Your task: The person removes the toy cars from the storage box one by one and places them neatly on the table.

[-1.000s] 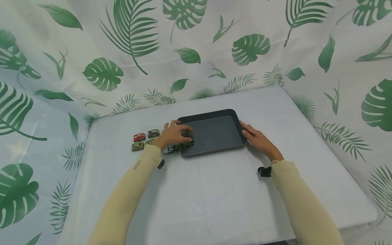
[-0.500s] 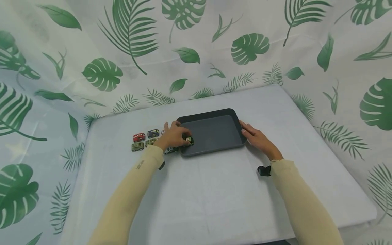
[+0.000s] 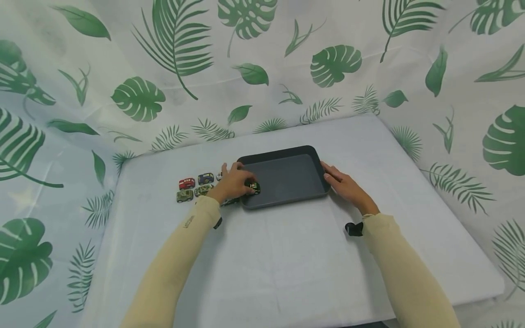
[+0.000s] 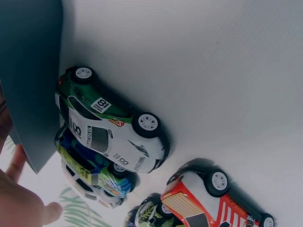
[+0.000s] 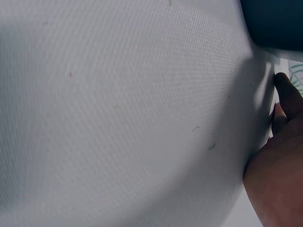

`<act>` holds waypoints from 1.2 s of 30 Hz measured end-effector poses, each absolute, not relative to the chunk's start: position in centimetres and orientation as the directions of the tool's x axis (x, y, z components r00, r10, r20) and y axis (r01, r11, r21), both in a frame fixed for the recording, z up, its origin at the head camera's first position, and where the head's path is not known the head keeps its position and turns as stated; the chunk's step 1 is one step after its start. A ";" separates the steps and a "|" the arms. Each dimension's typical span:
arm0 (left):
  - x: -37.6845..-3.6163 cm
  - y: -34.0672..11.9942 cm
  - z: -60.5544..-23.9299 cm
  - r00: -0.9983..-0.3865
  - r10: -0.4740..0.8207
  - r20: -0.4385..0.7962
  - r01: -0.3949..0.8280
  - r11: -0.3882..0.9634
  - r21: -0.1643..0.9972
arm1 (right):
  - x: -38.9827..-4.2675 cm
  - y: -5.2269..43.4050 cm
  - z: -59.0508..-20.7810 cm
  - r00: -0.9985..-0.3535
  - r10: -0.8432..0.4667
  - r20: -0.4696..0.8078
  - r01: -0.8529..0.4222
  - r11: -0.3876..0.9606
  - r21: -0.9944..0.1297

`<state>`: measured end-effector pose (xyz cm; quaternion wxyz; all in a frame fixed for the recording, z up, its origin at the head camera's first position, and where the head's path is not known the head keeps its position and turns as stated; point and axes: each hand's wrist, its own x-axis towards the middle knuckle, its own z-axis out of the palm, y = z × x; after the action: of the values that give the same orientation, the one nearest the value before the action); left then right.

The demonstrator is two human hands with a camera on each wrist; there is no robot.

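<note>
My left hand (image 3: 234, 182) reaches over the left rim of a dark grey rectangular tray (image 3: 287, 180). Thumb and fingers pinch a small dark toy car (image 3: 255, 187) inside the tray's left end; the hand covers part of that car. My right hand (image 3: 346, 189) lies along the tray's right side, fingers extended against the outer wall and thumb by the rim. In the left wrist view, a green-and-white toy car (image 4: 111, 127) stands right beside the tray wall (image 4: 33, 80). The right wrist view has the right hand (image 5: 279, 161) near the tray's dark corner (image 5: 274, 23).
Left of the tray several toy cars stand grouped: a red one (image 3: 186, 183), a dark blue one (image 3: 206, 178), an olive one (image 3: 184, 196) and a camouflage one (image 3: 203, 190). A white cloth (image 3: 266, 264) covers the table. Behind hangs a leaf-print curtain (image 3: 283, 68).
My left hand, its thumb and fingers spread over the dark car a second ago, has closed on it. The car has barely shifted. Right hand and tray stay in place.
</note>
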<state>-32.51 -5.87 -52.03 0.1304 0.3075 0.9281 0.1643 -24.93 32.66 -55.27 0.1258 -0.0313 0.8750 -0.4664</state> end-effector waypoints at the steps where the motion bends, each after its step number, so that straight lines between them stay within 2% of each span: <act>1: -32.5 -5.9 -52.0 -0.778 0.614 -0.134 0.528 0.754 0.390 | -24.9 32.7 -55.3 -0.966 -0.172 -0.192 0.063 0.564 -0.824; 10: -33.0 -7.7 -51.2 -0.827 0.561 -0.043 0.475 0.737 0.480 | -24.8 32.3 -54.8 -0.962 -0.178 -0.209 0.073 0.567 -0.820; 16: -33.5 -10.0 -49.4 -0.858 0.513 0.040 0.450 0.710 0.541 | -25.0 32.3 -54.8 -0.963 -0.181 -0.197 0.056 0.581 -0.812; 21: -33.7 -11.3 -49.1 -0.878 0.479 0.011 0.408 0.735 0.541 | -25.0 32.3 -54.9 -0.967 -0.171 -0.188 0.053 0.588 -0.807; 27: -33.8 -9.8 -49.8 -0.863 0.504 -0.040 0.405 0.736 0.542 | -24.7 32.7 -55.4 -0.972 -0.157 -0.175 0.056 0.568 -0.821; 36: -33.5 -6.3 -51.0 -0.843 0.525 -0.119 0.435 0.794 0.424 | -24.8 32.5 -55.2 -0.973 -0.160 -0.165 0.048 0.562 -0.826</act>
<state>-33.48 -6.34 -51.02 0.1161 0.2554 0.9400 0.1942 -24.81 32.49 -55.18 0.1114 -0.0320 0.8768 -0.4668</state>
